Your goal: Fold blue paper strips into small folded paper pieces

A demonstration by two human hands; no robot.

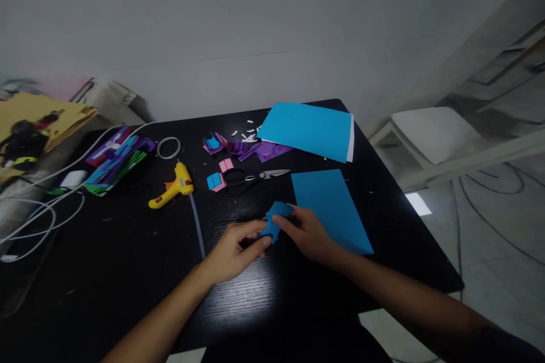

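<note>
Blue paper piece (279, 208): over the tabletop (128, 272); partly folded, we judge
Left hand (234, 250), right hand (310, 233): both pinching it
Folded pieces (214, 182): beside scissors (275, 173)
Blue sheet (334, 207): flat, unfolded

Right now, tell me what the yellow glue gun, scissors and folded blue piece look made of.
Glue gun: probably hard plastic, smooth, evenly coloured, looks moulded.
Scissors: blades look like metal, grey with a sheen; dark handles, perhaps plastic.
Folded blue piece: matte paper or thin card, judging by its flat folds.
</note>
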